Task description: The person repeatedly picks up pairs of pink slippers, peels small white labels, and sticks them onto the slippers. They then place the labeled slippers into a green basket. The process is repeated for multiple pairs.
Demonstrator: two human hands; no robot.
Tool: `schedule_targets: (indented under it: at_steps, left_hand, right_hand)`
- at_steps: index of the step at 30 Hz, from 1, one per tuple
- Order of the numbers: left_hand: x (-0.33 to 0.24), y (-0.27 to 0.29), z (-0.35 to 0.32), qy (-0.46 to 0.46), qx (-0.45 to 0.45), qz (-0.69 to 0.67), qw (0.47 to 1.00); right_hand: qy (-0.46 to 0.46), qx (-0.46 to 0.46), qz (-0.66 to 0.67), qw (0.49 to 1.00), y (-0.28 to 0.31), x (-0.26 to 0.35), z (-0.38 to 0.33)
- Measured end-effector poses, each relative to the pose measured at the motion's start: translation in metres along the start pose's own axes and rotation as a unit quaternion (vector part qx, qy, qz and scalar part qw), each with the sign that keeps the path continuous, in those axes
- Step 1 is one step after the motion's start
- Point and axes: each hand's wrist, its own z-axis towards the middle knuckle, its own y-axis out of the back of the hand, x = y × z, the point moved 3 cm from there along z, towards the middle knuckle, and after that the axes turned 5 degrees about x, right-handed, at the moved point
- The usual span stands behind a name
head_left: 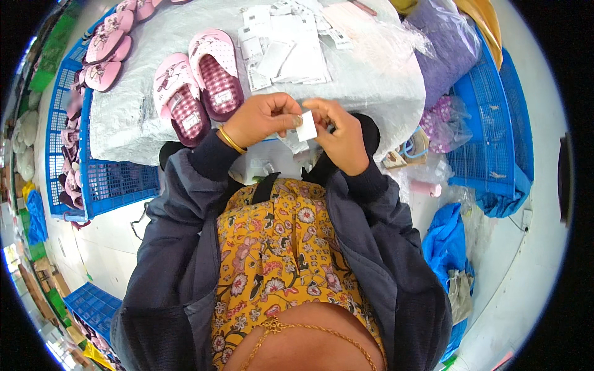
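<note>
Label [307, 126], small and white, is up between both hands, in front of the chest, over the near edge of the desk [383, 93]. Its long side runs roughly away from the body, face toward the camera, no writing readable. Left hand [266, 120] is nearly closed: thumb and index finger pinch the label at its left edge, other fingers folded in. Right hand [339, 131] is half open, fingers curled toward the label from the right; index tip is at or just beside its upper end. Can't tell if it grips or only touches.

Key relation: pair of pink slippers lies left of the label, side by side on the desk, toes away from the person, heels toward the body, long axes leaning a bit. Right slipper [218, 83] is just beside the left hand; left slipper [175, 83] is farther out. Left hand is clearly the nearer one to both; right hand is well apart from them. Loose white paper slips [301, 62] lie beyond the hands, right of the slippers. Blue crate [120, 188] with more pink slippers stands off to the left.
</note>
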Motion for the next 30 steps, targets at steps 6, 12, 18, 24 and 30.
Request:
schedule_targets:
  at_steps: [6, 12, 18, 24, 30]
  left_hand:
    - [0.000, -0.006, -0.010, -0.083, -0.055, 0.155, 0.983]
    - [-0.010, -0.003, -0.030, -0.196, -0.103, 0.289, 0.931]
    - [-0.025, 0.010, -0.051, -0.209, -0.124, 0.274, 0.930]
    - [-0.020, 0.022, -0.069, -0.183, -0.129, 0.285, 0.932]
    - [-0.035, 0.084, -0.091, -0.269, -0.273, 0.447, 0.808]
  right_hand:
    - [-0.017, 0.028, 0.000, 0.999, -0.004, -0.015, -0.005]
    - [0.035, 0.097, -0.086, 0.991, 0.000, -0.001, 0.000]
    - [-0.117, 0.135, 0.128, 0.976, -0.006, 0.004, 0.009]
    - [-0.121, 0.161, 0.100, 0.974, -0.046, 0.008, 0.016]
    - [-0.100, 0.203, 0.113, 0.967, -0.066, 0.032, 0.042]
